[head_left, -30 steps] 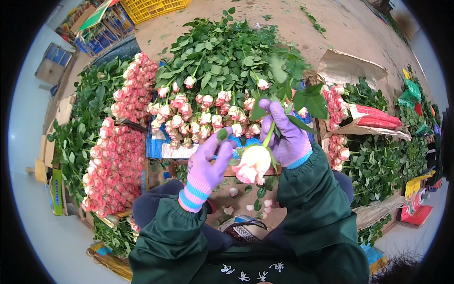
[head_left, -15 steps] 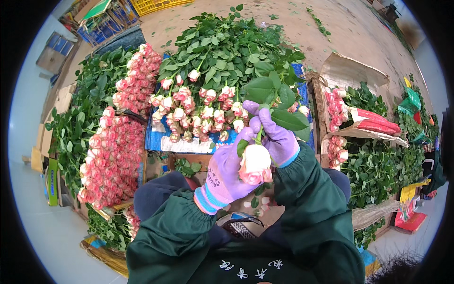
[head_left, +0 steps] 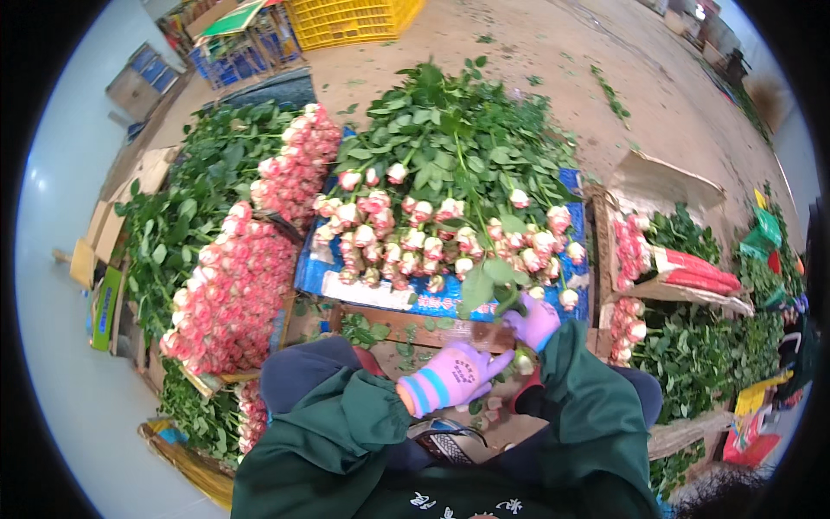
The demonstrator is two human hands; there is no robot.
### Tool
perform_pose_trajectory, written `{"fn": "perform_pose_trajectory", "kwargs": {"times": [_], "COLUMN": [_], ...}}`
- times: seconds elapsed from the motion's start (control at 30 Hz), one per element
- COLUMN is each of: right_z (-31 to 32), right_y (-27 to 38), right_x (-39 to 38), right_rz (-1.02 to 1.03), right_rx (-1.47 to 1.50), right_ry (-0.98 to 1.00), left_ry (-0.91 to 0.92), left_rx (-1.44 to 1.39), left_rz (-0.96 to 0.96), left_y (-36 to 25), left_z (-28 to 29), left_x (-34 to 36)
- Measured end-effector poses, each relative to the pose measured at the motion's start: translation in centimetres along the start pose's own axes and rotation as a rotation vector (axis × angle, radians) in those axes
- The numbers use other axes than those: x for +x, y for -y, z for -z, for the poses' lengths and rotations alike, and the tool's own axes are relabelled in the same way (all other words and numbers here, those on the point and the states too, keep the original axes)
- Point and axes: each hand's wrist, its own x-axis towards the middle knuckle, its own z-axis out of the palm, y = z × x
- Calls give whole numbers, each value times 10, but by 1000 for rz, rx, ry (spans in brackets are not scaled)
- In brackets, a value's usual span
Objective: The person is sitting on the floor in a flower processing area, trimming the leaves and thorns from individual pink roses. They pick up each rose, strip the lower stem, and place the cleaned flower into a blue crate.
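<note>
My left hand (head_left: 454, 375), in a purple glove with blue bands at the wrist, is low over my lap. Its fingers stretch to the right toward a pale rose (head_left: 523, 361), apparently without gripping it. My right hand (head_left: 533, 322), gloved alike, is closed round the rose's stem. The bloom hangs head down below that hand, and leaves (head_left: 491, 281) rise above it. Just beyond both hands, many pink-and-white roses (head_left: 406, 246) lie on a blue sheet (head_left: 346, 290), blooms toward me and leafy stems pointing away.
Dense rows of pink roses (head_left: 233, 290) stand at the left. On the right, wrapped rose bundles (head_left: 629, 251) lie beside a cardboard flap (head_left: 666, 183). A wooden edge (head_left: 415, 326) runs before my knees. A yellow crate (head_left: 350, 21) sits on the floor at the back.
The rose has gone down and to the right, from upright viewing between both hands to lower right. My left hand has come away from it and dropped lower. The view has shifted.
</note>
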Motion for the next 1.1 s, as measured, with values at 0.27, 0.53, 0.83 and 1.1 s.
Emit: {"fn": "perform_pose_trajectory", "kwargs": {"times": [0.27,0.53,0.83,1.1], "right_z": [-2,-4,-21,-42], "right_y": [-37,-48,-47,-33], "right_x": [-19,-22,-17,-12], "right_rz": [268,363,537,481], "right_rx": [-702,-820,-771,-848], "right_ry": [-77,-8,6,150], "left_ry": [-10,-71,7,-92], "left_rx": [-35,-26,1,8], "left_rz": [29,25,91,75], "left_y": [3,3,-1,3], "left_z": [-9,-21,-13,-28], "left_x": [-12,-25,-40,-49]}}
